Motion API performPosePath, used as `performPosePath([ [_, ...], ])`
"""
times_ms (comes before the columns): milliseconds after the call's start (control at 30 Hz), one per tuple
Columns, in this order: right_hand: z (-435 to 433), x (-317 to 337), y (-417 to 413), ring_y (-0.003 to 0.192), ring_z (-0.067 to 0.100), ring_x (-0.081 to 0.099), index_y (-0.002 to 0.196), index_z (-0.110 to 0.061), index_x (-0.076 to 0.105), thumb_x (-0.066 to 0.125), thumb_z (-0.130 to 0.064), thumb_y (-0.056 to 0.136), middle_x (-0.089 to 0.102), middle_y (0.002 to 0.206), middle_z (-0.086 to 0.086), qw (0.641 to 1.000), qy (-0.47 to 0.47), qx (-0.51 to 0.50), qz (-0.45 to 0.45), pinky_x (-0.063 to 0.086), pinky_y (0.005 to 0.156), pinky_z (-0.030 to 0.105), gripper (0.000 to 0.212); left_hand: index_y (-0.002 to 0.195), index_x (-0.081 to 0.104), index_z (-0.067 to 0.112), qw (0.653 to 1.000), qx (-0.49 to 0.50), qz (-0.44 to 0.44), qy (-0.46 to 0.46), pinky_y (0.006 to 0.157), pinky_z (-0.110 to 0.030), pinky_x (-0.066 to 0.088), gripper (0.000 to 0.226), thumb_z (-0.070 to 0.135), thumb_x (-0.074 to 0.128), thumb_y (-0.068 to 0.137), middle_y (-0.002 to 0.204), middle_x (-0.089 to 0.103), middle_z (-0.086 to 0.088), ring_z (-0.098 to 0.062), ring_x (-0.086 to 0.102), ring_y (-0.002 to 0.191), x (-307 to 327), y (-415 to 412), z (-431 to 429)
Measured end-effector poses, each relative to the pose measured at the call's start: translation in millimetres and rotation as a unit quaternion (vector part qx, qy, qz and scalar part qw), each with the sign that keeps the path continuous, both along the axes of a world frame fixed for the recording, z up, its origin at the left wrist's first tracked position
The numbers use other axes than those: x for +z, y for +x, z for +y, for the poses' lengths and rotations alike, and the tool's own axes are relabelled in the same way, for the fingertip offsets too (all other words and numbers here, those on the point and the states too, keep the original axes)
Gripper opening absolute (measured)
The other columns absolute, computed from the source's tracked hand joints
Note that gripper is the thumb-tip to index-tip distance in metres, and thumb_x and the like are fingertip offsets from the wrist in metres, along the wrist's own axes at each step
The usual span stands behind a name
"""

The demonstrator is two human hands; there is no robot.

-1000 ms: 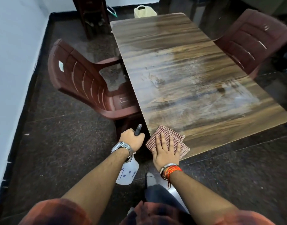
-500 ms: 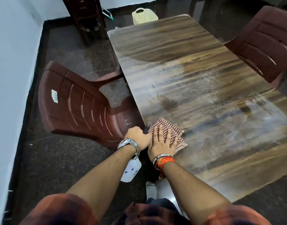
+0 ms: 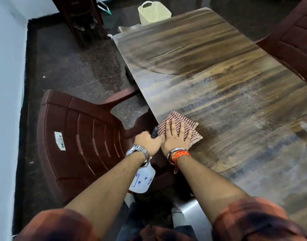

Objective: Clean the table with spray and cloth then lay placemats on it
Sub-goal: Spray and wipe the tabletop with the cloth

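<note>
A long wood-grain table [image 3: 218, 87] runs away from me, with pale wet smears on its near half. My right hand [image 3: 174, 136] lies flat, fingers spread, on a folded red-and-white checked cloth [image 3: 192, 127] at the table's left edge. My left hand [image 3: 148, 141] is beside it, just off the edge, closed around the neck of a white spray bottle [image 3: 142, 180]. The bottle hangs below my wrist and its black nozzle [image 3: 154, 132] sticks up past my knuckles. No placemats are in view.
A dark red plastic chair [image 3: 83, 141] stands against the table's left side, close to my left arm. Another red chair [image 3: 295, 40] is at the right. A cream basket [image 3: 154, 13] and dark wooden furniture [image 3: 79, 18] stand on the floor beyond the far end.
My right hand has slid the cloth along the table's left edge, away from the near corner. My left hand with the bottle has kept beside it, and my view has moved forward over the table.
</note>
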State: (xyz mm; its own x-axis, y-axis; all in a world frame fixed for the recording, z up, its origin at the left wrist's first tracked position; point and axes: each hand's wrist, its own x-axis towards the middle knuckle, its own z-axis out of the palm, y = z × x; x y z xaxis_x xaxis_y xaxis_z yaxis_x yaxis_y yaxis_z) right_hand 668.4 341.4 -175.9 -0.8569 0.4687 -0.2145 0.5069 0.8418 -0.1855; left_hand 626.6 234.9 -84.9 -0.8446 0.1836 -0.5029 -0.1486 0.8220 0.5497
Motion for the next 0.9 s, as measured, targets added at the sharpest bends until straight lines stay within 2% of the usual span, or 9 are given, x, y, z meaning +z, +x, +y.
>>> performPosePath([
  [100,0,-1,-31,0.146,0.03,-0.01,0.152,-0.033,0.001,0.022,-0.051,0.095,-0.001,0.161,-0.008,1.0,0.004,-0.016,-0.004,-0.009,0.112,0.06,0.063,0.077,0.061,0.014,1.0,-0.015,0.01,-0.001,0.065,-0.027,0.041,0.026,0.039,0.056,0.08,0.084,0.067,-0.009,-0.029,0.06,0.076,3,-35,-11],
  [200,-3,-1,-66,0.146,0.028,-0.014,0.151,-0.035,-0.003,0.021,-0.052,0.096,-0.007,0.16,-0.01,0.999,-0.003,-0.038,-0.013,-0.01,0.112,0.06,0.062,0.078,0.063,0.011,0.999,-0.033,0.011,0.001,0.062,-0.027,0.039,0.027,0.037,0.055,0.08,0.079,0.067,-0.008,-0.028,0.059,0.071,3,-79,-21],
  [333,-7,1,-103,0.145,0.027,-0.015,0.151,-0.035,-0.004,0.02,-0.052,0.096,-0.011,0.16,-0.011,0.998,-0.001,-0.062,-0.016,-0.012,0.111,0.059,0.062,0.071,0.057,0.013,0.999,-0.044,0.024,0.004,0.054,-0.026,0.032,0.023,0.03,0.056,0.085,0.062,0.051,0.002,-0.015,0.045,0.056,11,-124,-19],
  [433,-5,2,-137,0.145,0.027,-0.015,0.151,-0.036,-0.004,0.019,-0.052,0.096,-0.01,0.16,-0.011,0.998,-0.005,-0.055,-0.009,-0.013,0.11,0.058,0.062,0.076,0.06,0.012,0.999,-0.029,0.022,0.009,0.048,-0.024,0.03,0.021,0.03,0.056,0.086,0.063,0.051,0.003,-0.017,0.047,0.058,8,-147,-16],
  [533,-1,2,-179,0.145,0.028,-0.015,0.151,-0.035,-0.002,0.019,-0.051,0.096,-0.009,0.16,-0.011,0.999,-0.01,-0.032,-0.008,-0.014,0.109,0.059,0.061,0.081,0.066,0.011,1.0,-0.009,0.023,0.015,0.051,-0.026,0.031,0.028,0.036,0.056,0.086,0.065,0.056,0.002,-0.02,0.052,0.062,2,-168,-9],
  [633,5,2,-213,0.145,0.03,-0.013,0.152,-0.033,-0.001,0.02,-0.049,0.097,-0.008,0.16,-0.009,1.0,-0.008,-0.002,0.001,-0.012,0.11,0.06,0.061,0.084,0.066,0.01,1.0,-0.002,0.022,0.008,0.049,-0.024,0.032,0.03,0.039,0.057,0.084,0.075,0.064,-0.004,-0.016,0.052,0.059,-5,-181,-4],
  [767,11,1,-237,0.146,0.03,-0.009,0.152,-0.033,0.004,0.022,-0.047,0.095,-0.002,0.161,-0.007,1.0,0.007,0.022,0.015,-0.007,0.112,0.061,0.061,0.085,0.065,0.008,1.0,0.013,0.021,-0.011,0.064,-0.027,0.037,0.03,0.037,0.057,0.081,0.086,0.068,-0.011,-0.029,0.057,0.075,-12,-192,2],
  [900,21,6,-236,0.146,0.026,-0.01,0.151,-0.035,0.001,0.018,-0.047,0.097,-0.005,0.161,-0.01,0.999,-0.02,0.039,0.011,-0.009,0.113,0.058,0.058,0.083,0.067,0.008,0.999,0.02,0.026,-0.011,0.06,-0.028,0.036,0.033,0.039,0.059,0.083,0.084,0.069,-0.011,-0.03,0.059,0.075,-12,-189,11],
])
